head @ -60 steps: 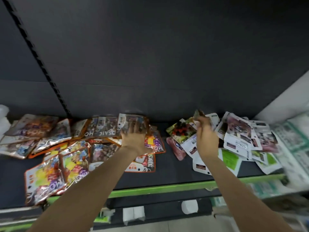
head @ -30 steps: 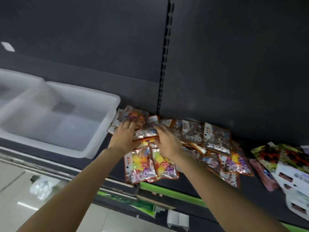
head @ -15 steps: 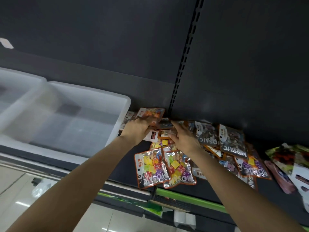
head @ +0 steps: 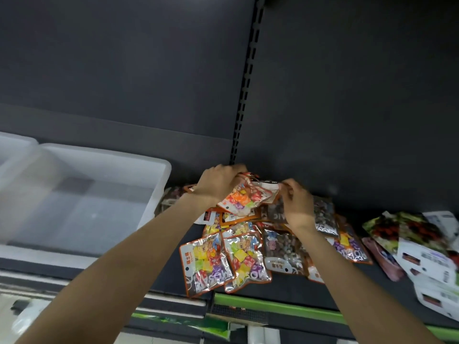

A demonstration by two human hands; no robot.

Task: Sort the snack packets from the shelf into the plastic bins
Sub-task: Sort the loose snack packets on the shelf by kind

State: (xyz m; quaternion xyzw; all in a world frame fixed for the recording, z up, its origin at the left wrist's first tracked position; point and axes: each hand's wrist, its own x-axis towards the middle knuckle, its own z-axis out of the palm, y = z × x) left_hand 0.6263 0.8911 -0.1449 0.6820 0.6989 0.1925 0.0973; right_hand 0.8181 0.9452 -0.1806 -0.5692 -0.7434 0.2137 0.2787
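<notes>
step: packets gathered for bin | left hand curled on orange packet, lifted off pile for carrying | right hand pinches packet top, steadying | bin just left on shelf, open

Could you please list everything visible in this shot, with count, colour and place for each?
Plastic bin: one wholly in view, translucent white, left on the shelf; the corner of a second shows at far left.
Orange-edged snack packets: a loose pile, too overlapped to count, bright candy colours, centre of the shelf.
White and green packets: a smaller heap, right end of the shelf.
Shelf: one, dark grey with a green front strip, below a dark back panel.
Left hand: grips an orange-edged packet at the back of the pile.
Right hand: pinches a packet's top edge beside it.
</notes>
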